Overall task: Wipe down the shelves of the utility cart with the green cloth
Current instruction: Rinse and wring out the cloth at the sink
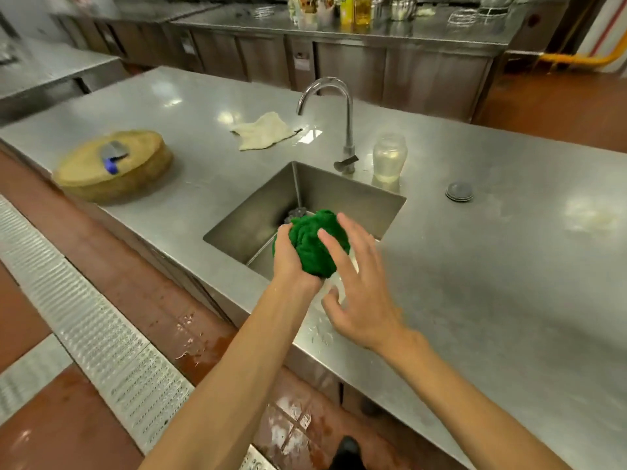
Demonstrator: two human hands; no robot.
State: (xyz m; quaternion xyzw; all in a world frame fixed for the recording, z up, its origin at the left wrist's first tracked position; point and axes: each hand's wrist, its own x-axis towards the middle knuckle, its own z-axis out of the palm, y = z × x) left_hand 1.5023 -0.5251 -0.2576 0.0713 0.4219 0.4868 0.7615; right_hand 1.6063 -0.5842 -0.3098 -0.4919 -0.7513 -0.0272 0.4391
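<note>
The green cloth is bunched into a ball over the near edge of a steel sink. My left hand grips the cloth from the left and below. To the right of the cloth, my right hand hovers with its fingers spread and straight, holding nothing; its fingertips are close to the cloth's right side. No utility cart is in view.
A curved tap stands behind the sink, with a clear jar beside it. A cream rag lies on the steel counter. A round wooden board with a cleaver sits at the left. The red floor below is wet.
</note>
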